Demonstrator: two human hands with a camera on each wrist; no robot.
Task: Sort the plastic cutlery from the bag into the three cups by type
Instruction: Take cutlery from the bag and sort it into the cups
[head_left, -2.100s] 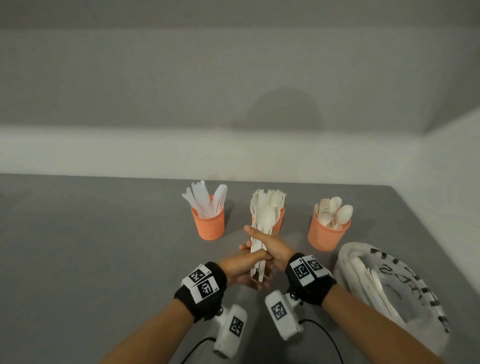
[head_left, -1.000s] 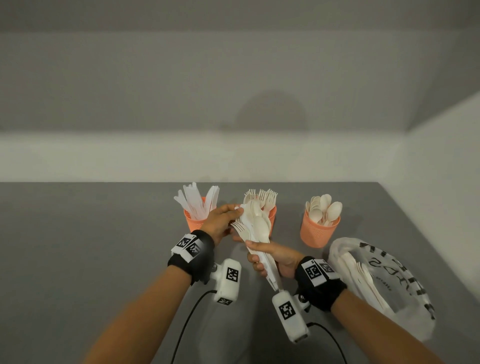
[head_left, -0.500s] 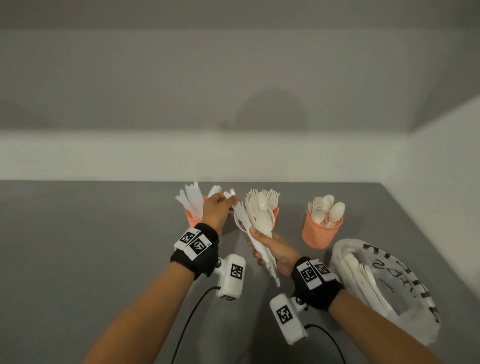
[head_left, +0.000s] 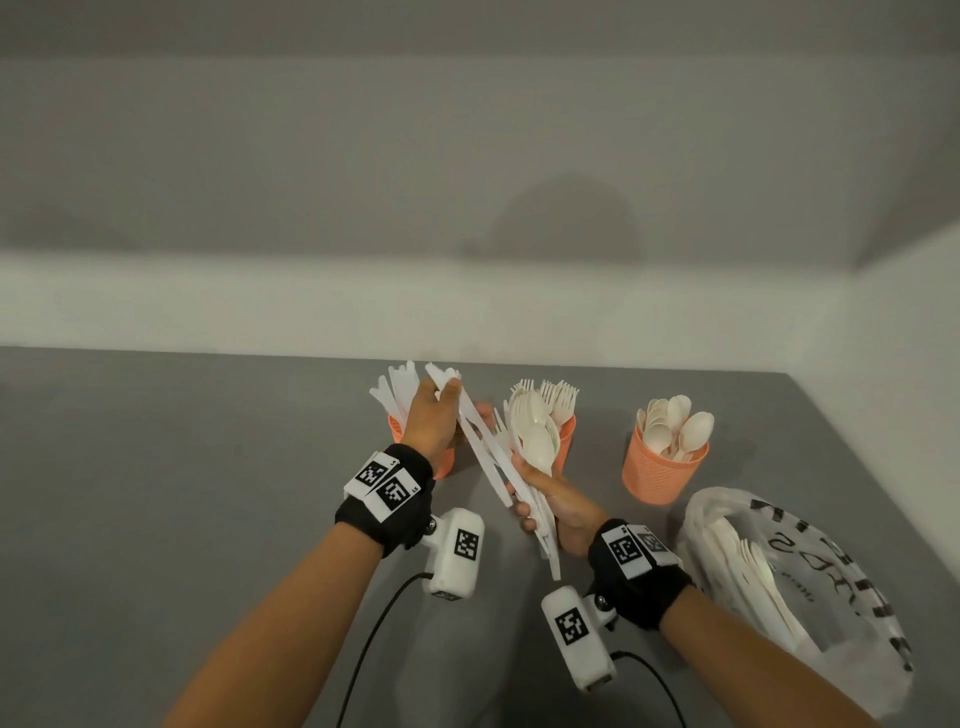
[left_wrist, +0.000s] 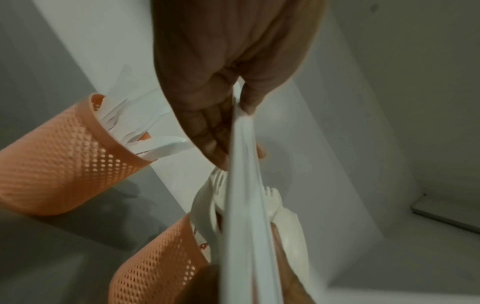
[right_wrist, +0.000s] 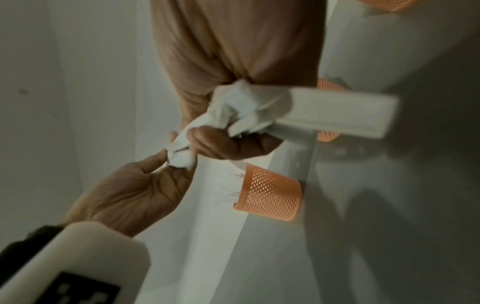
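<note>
The right hand (head_left: 558, 512) grips a mixed bundle of white plastic cutlery (head_left: 524, 467) by the handles, spoon bowls and fork tines fanning up in front of the middle orange mesh cup (head_left: 567, 439), which holds forks. The left hand (head_left: 431, 421) pinches the tips of white plastic knives (head_left: 470, 415) between thumb and fingers. Half a second ago it pinched them nearer the bundle; now it is higher and further left, above the left orange mesh cup (head_left: 397, 423) that holds knives, and the knives slant from it down into the right hand's grip, not yet free. Two seconds ago both hands clasped the bundle together, lower and nearer the body. The right orange mesh cup (head_left: 662, 475) holds spoons. The white plastic bag with black lettering (head_left: 831, 597) lies on the grey counter (head_left: 156, 493) to the right, more cutlery showing inside.
</note>
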